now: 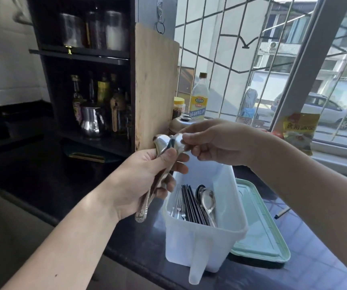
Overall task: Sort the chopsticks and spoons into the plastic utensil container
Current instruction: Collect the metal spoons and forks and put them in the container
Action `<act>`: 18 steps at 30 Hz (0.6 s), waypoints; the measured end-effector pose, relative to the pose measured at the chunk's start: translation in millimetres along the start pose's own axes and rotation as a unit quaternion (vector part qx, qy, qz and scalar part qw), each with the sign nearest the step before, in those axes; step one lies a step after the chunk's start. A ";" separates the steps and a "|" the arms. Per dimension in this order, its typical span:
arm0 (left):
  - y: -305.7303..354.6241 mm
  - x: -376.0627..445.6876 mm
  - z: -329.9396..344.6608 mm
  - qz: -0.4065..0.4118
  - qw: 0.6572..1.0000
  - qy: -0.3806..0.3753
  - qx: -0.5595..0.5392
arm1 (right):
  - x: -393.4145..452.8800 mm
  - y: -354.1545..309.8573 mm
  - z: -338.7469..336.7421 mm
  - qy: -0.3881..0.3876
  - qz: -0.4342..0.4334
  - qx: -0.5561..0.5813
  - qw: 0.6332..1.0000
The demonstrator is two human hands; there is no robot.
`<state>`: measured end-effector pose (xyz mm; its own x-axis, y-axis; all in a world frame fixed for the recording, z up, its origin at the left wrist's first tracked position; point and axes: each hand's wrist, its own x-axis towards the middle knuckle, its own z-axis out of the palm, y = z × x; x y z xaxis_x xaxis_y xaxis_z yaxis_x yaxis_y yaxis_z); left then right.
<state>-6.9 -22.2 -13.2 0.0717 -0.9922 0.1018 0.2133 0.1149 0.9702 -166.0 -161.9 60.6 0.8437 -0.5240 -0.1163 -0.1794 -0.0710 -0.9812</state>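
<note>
While the left hand (147, 176) curls round a bundle of shiny steel spoons (162, 155), the right hand (214, 141) pinches one bowl at its fingertips — a thin grip. Above the white translucent plastic utensil container (206, 243) below the fingers, a slip could drop it onto the chopsticks (189, 204) — or outside.

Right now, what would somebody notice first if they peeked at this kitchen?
Probably the two hands raised mid-frame: the left hand grips a bunch of shiny metal spoons while the right hand pinches one bowl. Below them sits the white plastic utensil container holding black chopsticks, with its pale green lid alongside.
</note>
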 end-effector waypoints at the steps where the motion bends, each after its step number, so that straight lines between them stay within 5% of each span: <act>1: 1.2 -0.6 -1.4 0.002 1.000 -0.011 -0.015 | -1.0 -1.0 -0.6 -0.004 0.010 0.022 1.000; 8: 5.8 -7.5 -7.2 -0.020 0.996 -0.033 -0.077 | -5.9 -6.5 -6.4 -0.001 0.065 0.079 0.995; 13: -2.9 -4.0 -16.7 -0.015 0.980 0.197 0.024 | -15.4 -18.4 -28.7 0.129 0.029 0.099 0.986; 15: -8.2 -2.3 -21.4 0.006 0.963 0.258 0.077 | -13.7 -17.7 -36.4 0.187 0.016 0.007 0.982; 18: -12.2 0.8 -20.5 0.008 0.959 0.268 0.096 | 6.7 4.0 -30.4 0.228 0.118 -0.221 0.941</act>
<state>10.6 -23.3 -29.5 0.5740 -0.8179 0.0403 0.0275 0.0684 0.9973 -176.5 -191.5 60.6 0.4665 -0.8724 -0.1459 -0.6126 -0.1997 -0.7647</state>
